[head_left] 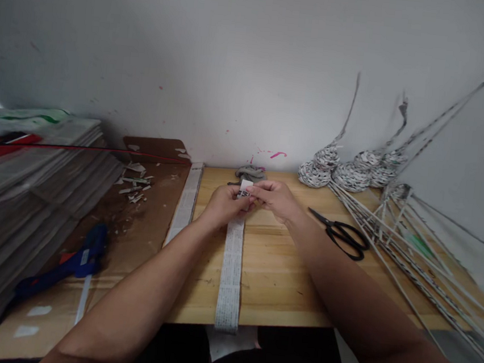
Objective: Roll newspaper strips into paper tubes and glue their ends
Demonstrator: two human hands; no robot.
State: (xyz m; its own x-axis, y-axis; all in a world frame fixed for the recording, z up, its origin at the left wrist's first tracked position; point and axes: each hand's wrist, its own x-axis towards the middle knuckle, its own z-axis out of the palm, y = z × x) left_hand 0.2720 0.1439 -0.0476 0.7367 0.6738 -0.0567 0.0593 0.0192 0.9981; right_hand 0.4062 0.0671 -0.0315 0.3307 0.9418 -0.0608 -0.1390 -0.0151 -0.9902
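Note:
A long strip of newspaper [232,266] runs along the wooden table, its near end hanging over the front edge. At its far end, my left hand [226,204] pinches the paper from the left side. My right hand [275,199] grips the same end from the right, thumb and fingertips close together. The white tip of the strip pokes up between the two hands. Just behind them lies a crumpled grey cloth [250,174]. To the right of my right forearm rest black-handled scissors [343,236].
Woven paper gourd shapes [315,172] stand at the back right, beside loose rolled paper sticks [412,278]. A stack of newspaper strips [186,199] lies left of my hands. Further left are a blue glue gun [84,257], cardboard [144,218] with scraps, and piled newspapers [52,197].

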